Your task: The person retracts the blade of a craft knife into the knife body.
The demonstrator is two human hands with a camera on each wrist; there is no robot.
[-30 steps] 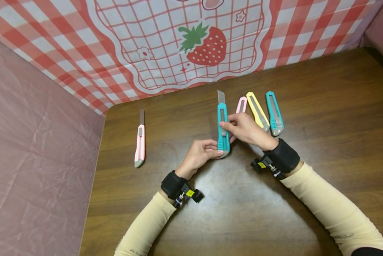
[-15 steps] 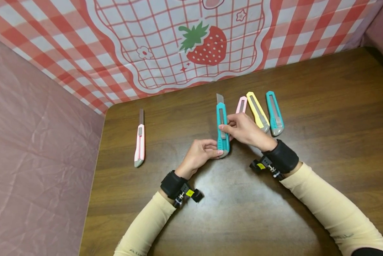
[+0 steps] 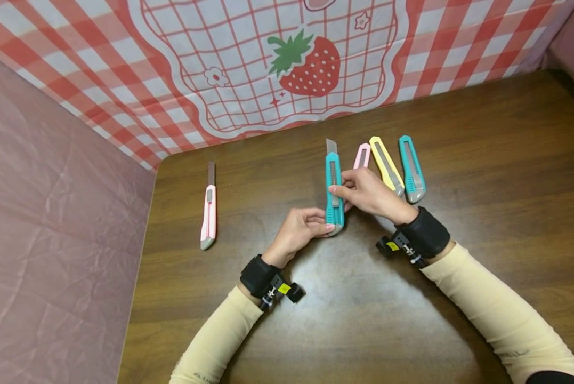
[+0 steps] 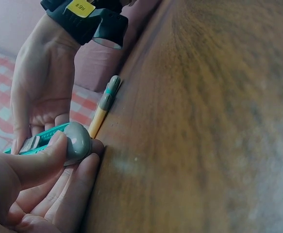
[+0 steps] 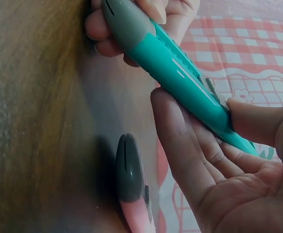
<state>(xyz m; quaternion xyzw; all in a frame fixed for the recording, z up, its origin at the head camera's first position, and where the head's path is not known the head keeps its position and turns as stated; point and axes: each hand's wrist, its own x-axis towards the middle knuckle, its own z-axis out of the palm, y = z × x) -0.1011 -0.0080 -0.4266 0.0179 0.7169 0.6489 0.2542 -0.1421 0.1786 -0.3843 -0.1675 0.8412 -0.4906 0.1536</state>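
A teal utility knife [image 3: 333,176] is held between my two hands, blade end pointing away, with a short length of blade [image 3: 331,145] out. My left hand [image 3: 298,234] pinches its grey end cap [image 4: 78,143] between thumb and fingers. Around the middle of the body, my right hand [image 3: 370,194] grips it, thumb on the metal slider [image 5: 216,92] and fingers underneath. Just beyond the right hand lies a pink utility knife [image 3: 362,156], partly hidden by it. Beside that are a yellow utility knife [image 3: 385,162] and a second teal utility knife [image 3: 412,170].
Off to the left on the wooden table [image 3: 248,181] lies another pink utility knife [image 3: 209,218], its blade [image 3: 211,173] extended. A red-and-white checked cloth [image 3: 248,58] hangs behind the table, and a plain pink cloth [image 3: 61,229] hangs at the left.
The teal knife's blade sticks out less than one second ago. The right thumb and slider have shifted slightly toward the grey end. The left hand keeps its place.
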